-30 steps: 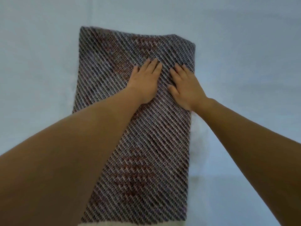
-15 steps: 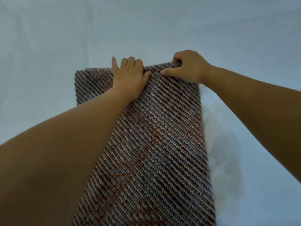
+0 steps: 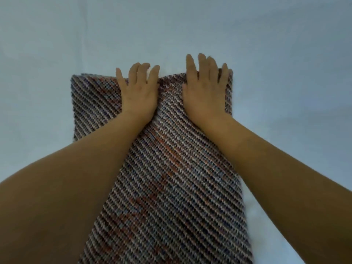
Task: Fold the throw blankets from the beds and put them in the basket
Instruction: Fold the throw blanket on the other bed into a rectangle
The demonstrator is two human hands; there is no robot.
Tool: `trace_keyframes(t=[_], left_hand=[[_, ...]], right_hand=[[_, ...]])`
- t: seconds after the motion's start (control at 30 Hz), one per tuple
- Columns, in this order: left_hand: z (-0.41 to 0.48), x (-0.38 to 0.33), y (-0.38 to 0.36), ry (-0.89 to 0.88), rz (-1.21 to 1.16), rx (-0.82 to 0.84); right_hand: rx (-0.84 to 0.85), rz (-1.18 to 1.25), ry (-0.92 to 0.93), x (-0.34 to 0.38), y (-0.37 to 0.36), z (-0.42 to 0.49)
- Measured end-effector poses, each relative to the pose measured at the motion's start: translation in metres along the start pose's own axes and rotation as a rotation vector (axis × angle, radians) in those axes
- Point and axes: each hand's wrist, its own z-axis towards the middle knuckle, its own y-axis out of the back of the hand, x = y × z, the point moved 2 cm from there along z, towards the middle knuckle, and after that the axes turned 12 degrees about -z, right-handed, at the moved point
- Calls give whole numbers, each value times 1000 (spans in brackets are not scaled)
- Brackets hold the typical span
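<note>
A knitted throw blanket with grey, white and rust diagonal stripes lies folded into a long strip on the pale blue bed sheet. My left hand rests flat on the strip's far end, fingers spread, the tips reaching past the far edge. My right hand lies flat beside it near the far right corner, its fingers spread too and reaching over the edge. Neither hand grips the fabric. My forearms cover part of the strip's left side and near end. No basket is in view.
The bed sheet fills the whole view around the blanket, with a brighter white patch along the strip's right side.
Both hands slid from the middle of the strip up to its far edge. The right hand, which pinched that edge half a second ago, now lies flat and open.
</note>
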Motion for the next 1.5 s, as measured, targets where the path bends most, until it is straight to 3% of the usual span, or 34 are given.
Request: trace_keyframes(t=[0.13,0.27,0.43,0.57,0.67,0.73,0.8,0.93,1.03,1.2,1.4,1.5], left_hand=[[-39,9,13,-46,-180,-129],[-68,52,8,145,-90,85],[-49,77,-9,315,-80,228],[-33,80,1,415,-64,420],[-52,51,19,306,-24,202],[-100,17,23,225,-108,42],[-157,-7,19,258,-173,65],[-188,6,4,412,-199,77],[-183,34,1,375,-129,74],[-187,66,-7,374,-139,109],[-160,67,6,409,-171,368],[-185,45,28,313,-193,234]], right_hand=[[153,184,148,51,-6,-58],[165,103,137,31,-22,-52],[177,46,55,25,-27,-45],[311,34,44,25,-28,-40],[492,98,77,18,-16,-28],[392,117,84,21,2,-41],[254,190,75,35,18,-84],[295,69,120,38,10,-177],[254,0,-59,7,3,-179],[267,-35,-50,8,-11,-177],[411,-61,-52,9,-3,-166],[336,108,-211,37,22,-197]])
